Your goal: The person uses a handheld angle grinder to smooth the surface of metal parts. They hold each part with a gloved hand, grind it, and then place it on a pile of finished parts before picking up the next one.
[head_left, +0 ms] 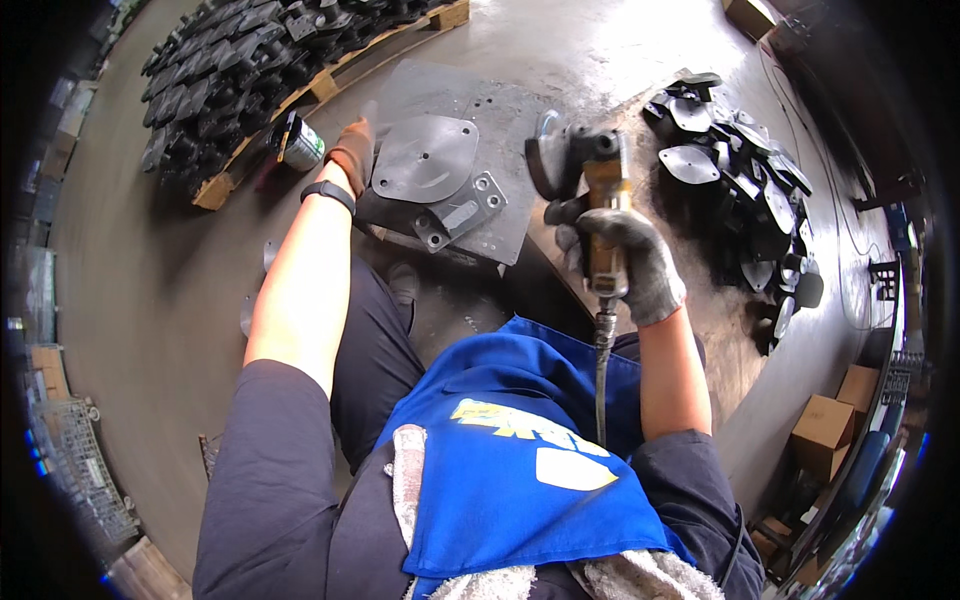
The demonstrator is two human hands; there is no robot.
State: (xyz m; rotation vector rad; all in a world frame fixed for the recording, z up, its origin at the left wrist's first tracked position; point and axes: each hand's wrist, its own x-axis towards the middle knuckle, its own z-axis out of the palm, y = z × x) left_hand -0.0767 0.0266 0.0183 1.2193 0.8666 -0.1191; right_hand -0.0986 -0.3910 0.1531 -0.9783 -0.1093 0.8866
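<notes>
My left hand (354,152), in an orange-brown glove, rests on the left edge of a grey cast metal part (430,165) with a rounded flat plate and bolt lugs. The part lies on a dark steel plate (500,110) on the floor. My right hand (628,262), in a grey glove, is closed around a pneumatic angle grinder (590,165) held upright to the right of the part, its guarded disc at the top. An air hose (601,380) hangs from the grinder's base down over my blue apron.
A heap of similar dark metal parts (745,170) lies on the floor to the right. A wooden pallet (330,80) stacked with more parts sits at the upper left, with a small can (300,143) beside it. Cardboard boxes (825,425) stand lower right.
</notes>
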